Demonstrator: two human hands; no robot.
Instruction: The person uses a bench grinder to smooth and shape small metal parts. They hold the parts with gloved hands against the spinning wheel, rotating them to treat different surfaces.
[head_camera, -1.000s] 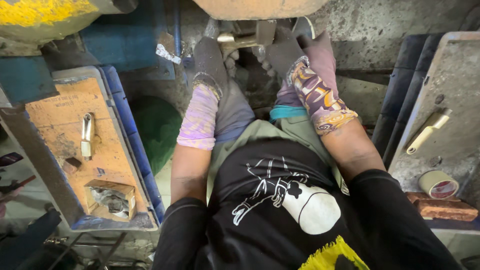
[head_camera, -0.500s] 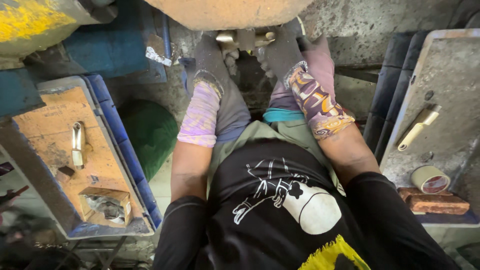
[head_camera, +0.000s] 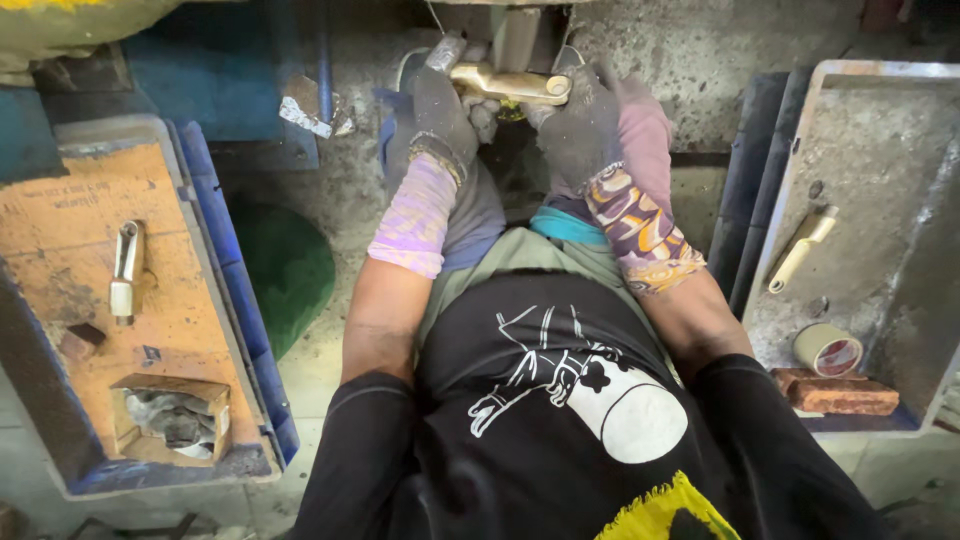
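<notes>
Both hands wear dark grey work gloves and meet at the top of the view, closed around a brass-coloured metal piece (head_camera: 510, 85) that lies crosswise between them; the left hand (head_camera: 440, 110) grips its left end, the right hand (head_camera: 580, 125) its right end, and the piece sits just under a grey upright part at the upper edge, too cut off to identify; a purple patterned sleeve covers the left wrist, a pink, yellow and purple one the right, with bare forearms below and a black printed shirt (head_camera: 560, 400) filling the bottom centre; to the left a blue crate (head_camera: 245, 320) carries an orange board (head_camera: 70, 250), on which lie a silver and brass handle-shaped part (head_camera: 125, 270) and a small open cardboard box (head_camera: 170, 420) holding crumpled grey material; a green round thing (head_camera: 285, 265) rests on the floor beside the crate; to the right a grey tray (head_camera: 870, 180) holds another brass-coloured part (head_camera: 800, 250), a roll of tape (head_camera: 828, 350) and a reddish brick (head_camera: 835, 392), well apart from the hands.
</notes>
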